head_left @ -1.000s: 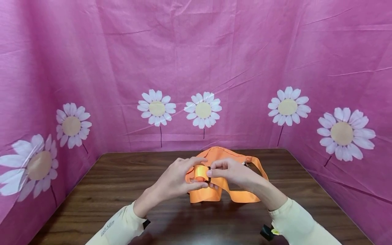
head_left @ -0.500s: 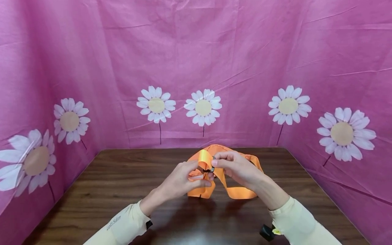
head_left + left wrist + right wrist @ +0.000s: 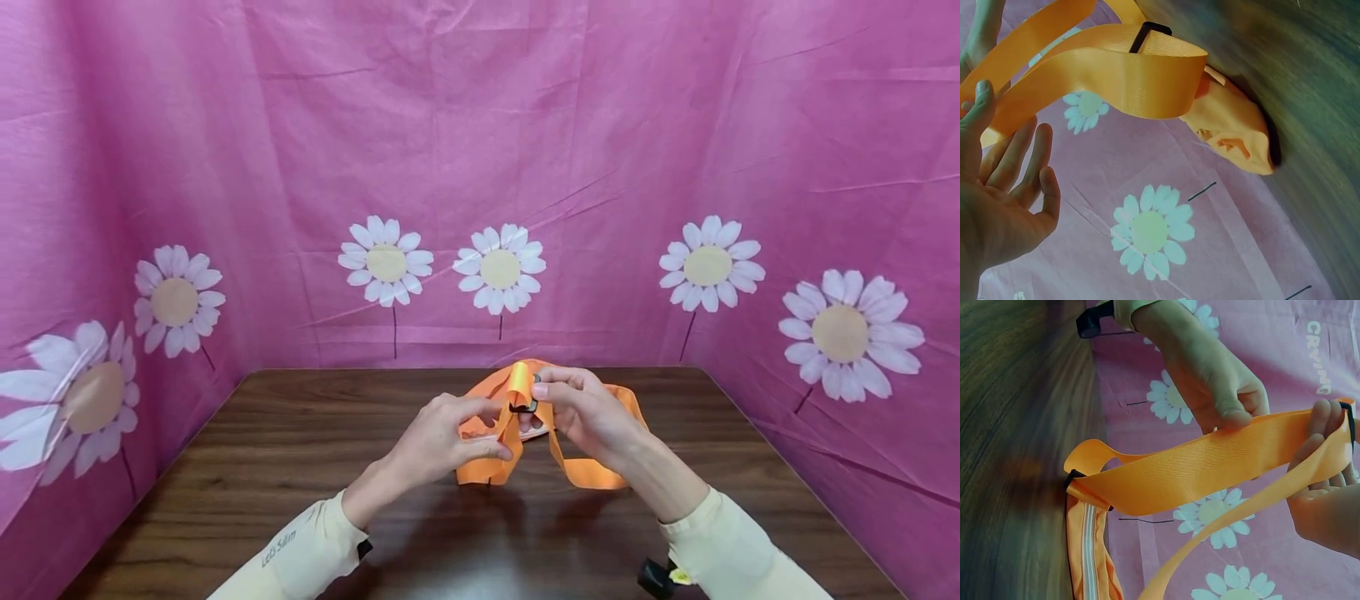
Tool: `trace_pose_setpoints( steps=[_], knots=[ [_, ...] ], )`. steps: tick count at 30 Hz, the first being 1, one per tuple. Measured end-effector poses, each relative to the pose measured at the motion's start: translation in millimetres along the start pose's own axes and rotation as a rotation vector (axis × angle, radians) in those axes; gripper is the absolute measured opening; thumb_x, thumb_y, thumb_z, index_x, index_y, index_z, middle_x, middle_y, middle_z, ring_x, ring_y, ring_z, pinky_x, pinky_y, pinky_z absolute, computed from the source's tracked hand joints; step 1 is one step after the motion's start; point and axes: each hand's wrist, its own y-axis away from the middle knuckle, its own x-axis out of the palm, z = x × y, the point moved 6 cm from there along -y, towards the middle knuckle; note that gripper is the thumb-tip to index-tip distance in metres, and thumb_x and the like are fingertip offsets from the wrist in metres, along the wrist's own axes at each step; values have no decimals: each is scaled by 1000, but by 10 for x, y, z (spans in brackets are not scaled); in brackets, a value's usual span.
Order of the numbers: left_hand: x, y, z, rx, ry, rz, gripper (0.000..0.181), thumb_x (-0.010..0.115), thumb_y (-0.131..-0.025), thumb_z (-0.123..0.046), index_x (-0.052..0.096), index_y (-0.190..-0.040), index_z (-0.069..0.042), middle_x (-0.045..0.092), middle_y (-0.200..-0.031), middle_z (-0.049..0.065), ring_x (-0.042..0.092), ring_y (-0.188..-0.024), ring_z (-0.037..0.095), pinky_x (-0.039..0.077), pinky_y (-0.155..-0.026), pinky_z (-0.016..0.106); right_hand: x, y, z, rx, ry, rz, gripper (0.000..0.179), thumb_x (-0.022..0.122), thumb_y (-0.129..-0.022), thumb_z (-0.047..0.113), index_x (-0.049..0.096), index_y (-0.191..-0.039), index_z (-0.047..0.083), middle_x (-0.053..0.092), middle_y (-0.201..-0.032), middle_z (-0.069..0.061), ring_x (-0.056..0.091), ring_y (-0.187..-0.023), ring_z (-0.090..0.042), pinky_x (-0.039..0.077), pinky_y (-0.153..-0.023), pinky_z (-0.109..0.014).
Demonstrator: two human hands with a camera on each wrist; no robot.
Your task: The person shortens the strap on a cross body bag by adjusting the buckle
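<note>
An orange bag (image 3: 480,387) with an orange webbing strap (image 3: 592,473) stands on the table. My right hand (image 3: 592,408) pinches a black strap slider (image 3: 519,407), with a short strap loop rising beside it. My left hand (image 3: 438,437) holds the strap between thumb and fingers, left of the slider. In the left wrist view the left thumb lies over the strap (image 3: 1160,87), and the other fingers are spread. The right wrist view shows the strap (image 3: 1210,462) stretching from the bag's zipper side (image 3: 1088,550) to the hands.
The dark wooden table (image 3: 300,433) lies under the bag. Pink cloth (image 3: 600,125) printed with daisies surrounds its back and sides. A black device (image 3: 656,577) hangs at the right sleeve.
My right hand has moved slightly up and right with the slider and strap loop. The left hand, which was around the loop, now holds the strap lower down.
</note>
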Motion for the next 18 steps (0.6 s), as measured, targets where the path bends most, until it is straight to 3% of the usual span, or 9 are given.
trace_pose_setpoints(
  steps=[9,18],
  knots=[
    [56,25,42,-39,-158,64,44,90,-75,-41,76,-109,-18,74,-98,-9,66,-87,6,51,-81,36,-95,19,55,-43,-164,-106,23,45,-102,11,67,-94,8,65,-84,-7,62,-77,-19,51,-79,-30],
    [19,13,42,-22,-347,99,49,87,-74,-49,76,-111,-18,73,-98,-10,62,-80,6,46,-81,39,-129,22,62,-37,-141,-102,24,45,-101,10,64,-86,11,62,-81,-6,60,-76,-19,49,-79,-29]
  ],
)
